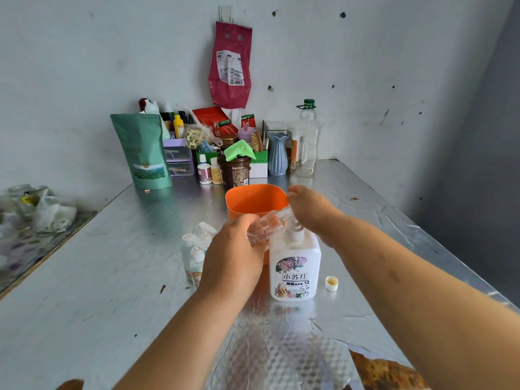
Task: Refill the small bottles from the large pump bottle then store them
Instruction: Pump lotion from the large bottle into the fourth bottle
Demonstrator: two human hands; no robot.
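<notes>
A large white pump bottle (295, 266) with a flower label stands on the metal table (112, 277). My left hand (233, 254) grips a small clear bottle (264, 228), tilted with its open neck at the pump spout. Over the pump head rests my right hand (309, 209), hiding most of it. Several small white-capped bottles (195, 249) stand just left of my left hand. A small cap (331, 283) lies on the table, to the right of the pump bottle. An orange container (254, 199) stands open right behind my hands.
Along the back wall stand a green pouch (143, 153), a purple drawer unit (178, 159), a brown tub (234, 170), a blue vase (278, 156) and a clear empty bottle (306, 139). A red bag (230, 66) hangs on the wall. Plastic bags (36, 209) lie at left.
</notes>
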